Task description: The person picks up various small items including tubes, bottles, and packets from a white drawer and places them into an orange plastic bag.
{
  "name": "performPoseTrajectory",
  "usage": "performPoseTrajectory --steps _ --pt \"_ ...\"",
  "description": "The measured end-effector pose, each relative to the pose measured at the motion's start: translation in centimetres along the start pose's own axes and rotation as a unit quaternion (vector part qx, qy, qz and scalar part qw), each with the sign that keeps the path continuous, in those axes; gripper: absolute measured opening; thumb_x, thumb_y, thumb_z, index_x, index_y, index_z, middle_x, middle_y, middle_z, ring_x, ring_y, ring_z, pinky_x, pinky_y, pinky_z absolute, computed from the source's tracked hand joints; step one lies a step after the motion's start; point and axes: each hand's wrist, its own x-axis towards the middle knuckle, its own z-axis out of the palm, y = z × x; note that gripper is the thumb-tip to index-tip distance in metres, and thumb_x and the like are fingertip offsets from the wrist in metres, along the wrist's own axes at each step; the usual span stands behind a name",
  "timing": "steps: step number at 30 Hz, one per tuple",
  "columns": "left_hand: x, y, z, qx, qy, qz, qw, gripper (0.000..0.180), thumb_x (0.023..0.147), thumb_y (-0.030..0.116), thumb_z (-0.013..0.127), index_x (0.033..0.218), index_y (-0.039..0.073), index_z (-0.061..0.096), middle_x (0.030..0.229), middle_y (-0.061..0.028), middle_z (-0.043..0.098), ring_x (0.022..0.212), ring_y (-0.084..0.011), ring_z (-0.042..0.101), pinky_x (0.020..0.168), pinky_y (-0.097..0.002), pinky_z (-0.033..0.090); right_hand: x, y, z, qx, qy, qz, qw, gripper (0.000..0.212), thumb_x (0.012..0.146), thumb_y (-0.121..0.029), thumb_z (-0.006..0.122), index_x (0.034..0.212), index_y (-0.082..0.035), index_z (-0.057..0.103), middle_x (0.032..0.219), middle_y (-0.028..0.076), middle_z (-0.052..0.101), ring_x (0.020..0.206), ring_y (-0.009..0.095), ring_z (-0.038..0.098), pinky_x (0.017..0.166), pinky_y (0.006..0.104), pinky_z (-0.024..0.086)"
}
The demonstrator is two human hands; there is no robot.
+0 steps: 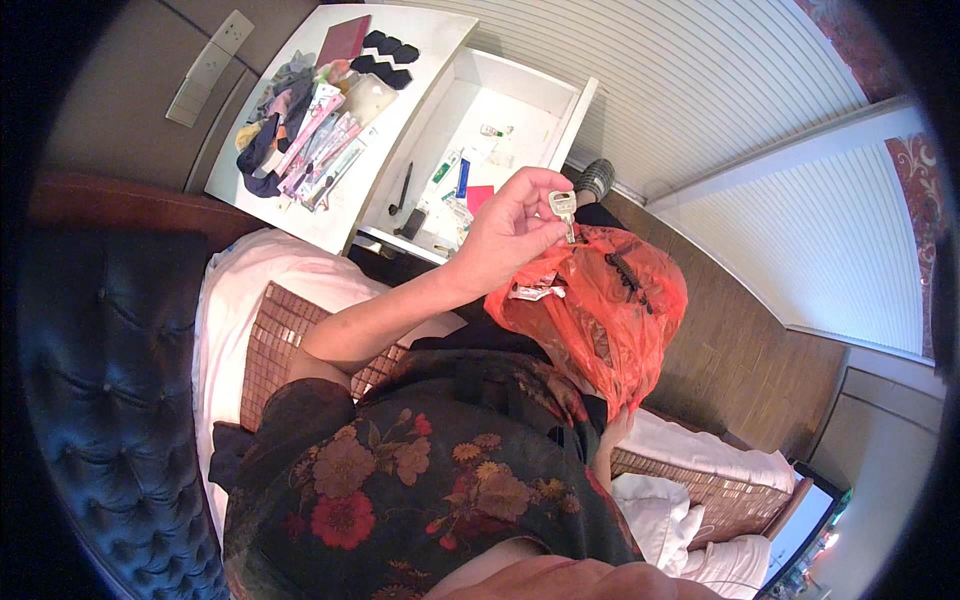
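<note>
Between the thumb and fingers of my left hand (515,222) is a silver key (563,205), raised over the edge of a red plastic bag (625,330). The thin, crumpled bag lies across my lap, with its lower end gripped by my right hand (618,428), whose fingers are mostly hidden. A white packet (537,292) shows at the bag's opening. On the bag's far side is a dark, coiled or beaded piece (628,275). Beyond my left hand, an open white drawer (545,80) holds a black pen-like stick (403,188), a blue strip (463,178) and a pink-red card (480,198).
The white cabinet top (425,50) carries bunched socks (265,150), long slim packages (325,150), a dark red booklet (343,40) and black patterned pieces (385,60). A black tufted headboard (110,400) stands left. A slipper (595,180) shows beyond the bag, near white slatted doors (700,90).
</note>
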Motion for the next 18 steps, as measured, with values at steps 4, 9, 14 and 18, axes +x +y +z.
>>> performPoseTrajectory --steps 4,9,14,18 --pt "-0.3 -0.7 0.1 -0.016 0.004 -0.007 1.000 0.030 0.084 -0.004 0.055 0.109 0.004 0.042 0.092 -0.0054 0.054 0.080 -0.0105 0.056 0.073 -0.0235 0.047 0.0 0.4 -0.1 0.024 -0.004 0.009 1.000 0.033 0.095 -0.017 0.044 0.114 0.006 0.055 0.112 0.011 0.058 0.105 0.019 0.052 0.094 0.0316 0.037" --pt "-0.4 -1.1 -0.1 -0.146 0.028 -0.099 0.984 0.020 0.086 0.000 0.055 0.101 0.006 0.045 0.092 -0.0070 0.056 0.081 -0.0134 0.058 0.070 -0.0242 0.049 -0.1 0.3 0.2 0.055 0.007 0.008 0.998 0.033 0.094 -0.018 0.046 0.114 0.007 0.055 0.112 0.011 0.058 0.105 0.019 0.052 0.095 0.0312 0.037" --pt "-0.4 -1.8 -0.7 -0.370 0.115 -0.243 0.889 0.014 0.086 0.004 0.056 0.098 0.001 0.049 0.094 -0.0095 0.056 0.079 -0.0188 0.060 0.070 -0.0257 0.054 -0.1 0.6 0.2 0.001 0.022 0.017 1.000 0.033 0.094 -0.018 0.048 0.114 0.006 0.056 0.112 0.011 0.057 0.105 0.019 0.052 0.096 0.0314 0.037" --pt "-0.4 -2.9 -1.0 -0.463 0.097 -0.272 0.838 0.017 0.086 0.004 0.057 0.099 -0.003 0.050 0.092 -0.0125 0.056 0.083 -0.0218 0.061 0.072 -0.0253 0.055 0.0 1.7 -0.2 -0.039 0.014 0.004 0.999 0.034 0.094 -0.020 0.047 0.114 0.006 0.056 0.113 0.011 0.057 0.106 0.020 0.051 0.095 0.0313 0.037"
